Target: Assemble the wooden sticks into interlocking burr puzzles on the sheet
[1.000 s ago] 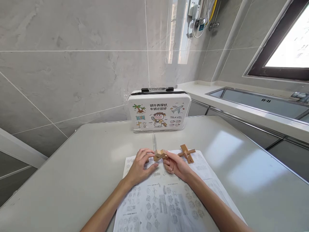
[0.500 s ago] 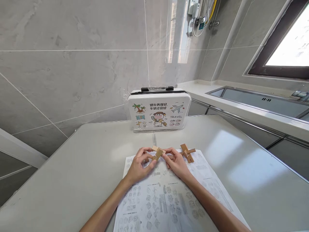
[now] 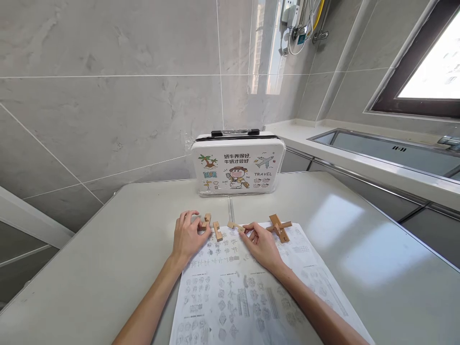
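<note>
My left hand (image 3: 187,235) pinches a small notched wooden piece (image 3: 206,221) just off the top left corner of a printed sheet (image 3: 247,287). Beside it a second wooden piece (image 3: 217,231) lies loose on the sheet's top edge. My right hand (image 3: 260,242) rests on the sheet, its fingertips closed on a thin wooden piece (image 3: 235,226). To the right of that hand an assembled wooden cross puzzle (image 3: 279,227) lies on the sheet, untouched.
A white cartoon-printed case (image 3: 237,165) with a black handle stands upright at the back of the pale table (image 3: 108,249), against the grey tiled wall. A steel sink (image 3: 391,149) is set in the counter at the right, under a window.
The wooden block held between both hands has come apart. My left hand moved left with one piece, one piece now lies on the sheet, and my right hand keeps another.
</note>
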`<move>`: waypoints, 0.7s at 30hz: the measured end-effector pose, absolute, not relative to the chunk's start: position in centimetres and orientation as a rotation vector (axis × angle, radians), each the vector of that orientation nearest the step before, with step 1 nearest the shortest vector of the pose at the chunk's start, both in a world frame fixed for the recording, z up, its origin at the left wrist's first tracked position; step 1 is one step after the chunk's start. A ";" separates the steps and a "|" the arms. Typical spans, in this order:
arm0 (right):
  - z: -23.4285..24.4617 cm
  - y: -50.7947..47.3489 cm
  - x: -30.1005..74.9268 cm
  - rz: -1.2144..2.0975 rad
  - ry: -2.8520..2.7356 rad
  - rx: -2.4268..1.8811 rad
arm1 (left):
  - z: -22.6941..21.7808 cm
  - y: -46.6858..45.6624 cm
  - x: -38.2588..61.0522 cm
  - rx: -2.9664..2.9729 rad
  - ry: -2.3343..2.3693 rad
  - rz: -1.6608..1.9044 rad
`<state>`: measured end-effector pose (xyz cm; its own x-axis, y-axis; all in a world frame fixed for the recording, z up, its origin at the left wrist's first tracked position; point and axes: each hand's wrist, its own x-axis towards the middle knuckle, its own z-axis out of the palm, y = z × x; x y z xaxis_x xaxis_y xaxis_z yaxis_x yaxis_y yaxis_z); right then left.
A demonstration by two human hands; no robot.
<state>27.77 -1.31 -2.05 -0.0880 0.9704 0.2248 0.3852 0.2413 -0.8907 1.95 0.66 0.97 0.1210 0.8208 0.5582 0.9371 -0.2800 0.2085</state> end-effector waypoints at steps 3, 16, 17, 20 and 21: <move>-2.1 -1.3 27.7 0.821 -1.639 -1.295 | 1.1 0.4 2.1 -2.233 -1.711 -0.828; -2.5 -1.5 27.5 0.760 -1.773 -1.336 | 2.1 -0.3 2.7 -2.512 -1.597 -0.755; -2.5 -1.5 27.5 0.761 -1.784 -1.335 | 2.1 -0.4 2.7 -2.534 -1.600 -0.769; -2.6 -1.4 27.5 0.754 -1.809 -1.340 | 2.0 -0.4 2.8 -2.666 -1.558 -0.798; -2.7 -1.4 27.5 0.754 -1.812 -1.343 | 1.8 -0.4 2.8 -2.713 -1.539 -0.800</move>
